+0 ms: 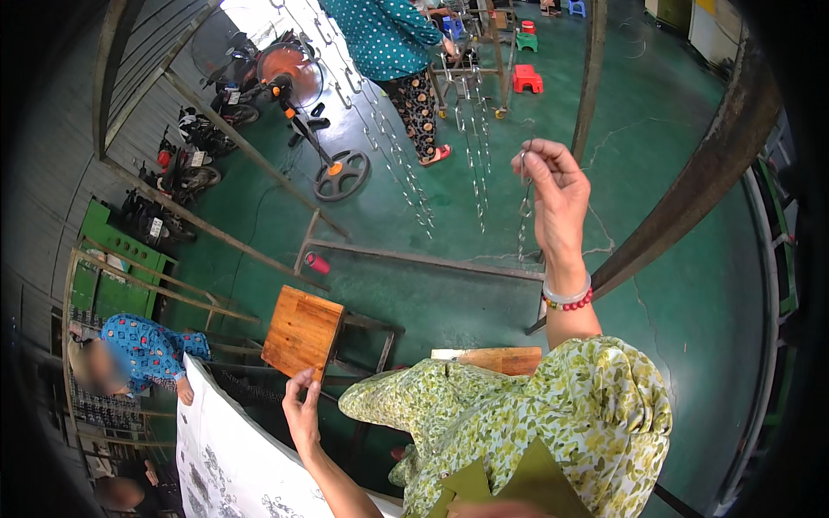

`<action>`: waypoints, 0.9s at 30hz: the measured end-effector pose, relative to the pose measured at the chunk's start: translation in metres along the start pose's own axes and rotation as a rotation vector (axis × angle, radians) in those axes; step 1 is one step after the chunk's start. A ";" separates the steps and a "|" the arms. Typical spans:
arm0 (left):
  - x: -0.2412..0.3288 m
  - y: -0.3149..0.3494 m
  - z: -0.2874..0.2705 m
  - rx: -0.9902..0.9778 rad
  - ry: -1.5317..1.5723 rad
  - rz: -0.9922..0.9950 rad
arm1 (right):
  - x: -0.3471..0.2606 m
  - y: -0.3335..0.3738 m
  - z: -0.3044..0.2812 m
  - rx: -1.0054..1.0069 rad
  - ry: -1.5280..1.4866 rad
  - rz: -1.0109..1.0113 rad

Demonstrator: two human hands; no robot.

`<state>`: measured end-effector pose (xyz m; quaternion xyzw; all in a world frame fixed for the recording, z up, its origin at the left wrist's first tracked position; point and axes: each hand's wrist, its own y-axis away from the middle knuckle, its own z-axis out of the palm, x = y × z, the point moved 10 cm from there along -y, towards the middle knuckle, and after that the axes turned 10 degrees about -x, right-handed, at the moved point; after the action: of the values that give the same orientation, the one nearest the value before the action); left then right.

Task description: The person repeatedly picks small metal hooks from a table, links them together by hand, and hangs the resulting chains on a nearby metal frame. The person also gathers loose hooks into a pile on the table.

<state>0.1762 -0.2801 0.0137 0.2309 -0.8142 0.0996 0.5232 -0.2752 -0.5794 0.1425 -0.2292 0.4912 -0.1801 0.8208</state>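
Observation:
My right hand [557, 190] is raised at the right of centre. Its thumb and fingers pinch a thin metal hook, with a short silvery chain [523, 220] hanging below. Lower down, my left hand [302, 413] is over the edge of a white-topped table [211, 419], beside a square wooden stool [302, 328]. Its thumb and fingertips come close together; whatever is between them is too small to make out. Dark small pieces [216, 475] lie in clusters on the white surface.
More metal chains [401, 164] hang ahead. A metal frame bar [432, 259] crosses in front, and a thick post [691, 190] slants on the right. One person [384, 43] stands beyond; another [151, 350] sits at left. A fan [341, 175], red stool [527, 78] and motorbikes [186, 173] stand farther off.

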 end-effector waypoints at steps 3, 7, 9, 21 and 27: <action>-0.066 0.027 -0.020 0.050 0.122 -0.201 | 0.029 -0.015 -0.026 0.054 0.049 0.005; -0.131 0.058 -0.036 0.149 0.213 -0.375 | 0.084 -0.041 -0.066 0.149 0.117 0.051; -0.158 0.068 -0.041 0.150 0.194 -0.428 | 0.120 -0.054 -0.089 0.171 0.126 0.052; -0.153 0.069 -0.037 0.031 0.069 -0.483 | 0.279 -0.085 -0.156 0.093 0.136 0.537; -0.150 0.054 -0.015 -0.080 0.018 -0.465 | 0.304 -0.093 -0.146 -0.051 0.142 0.620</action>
<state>0.2136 -0.1860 -0.1101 0.3904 -0.7378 -0.0541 0.5480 -0.2742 -0.8438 -0.0863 -0.0760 0.5980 0.0754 0.7943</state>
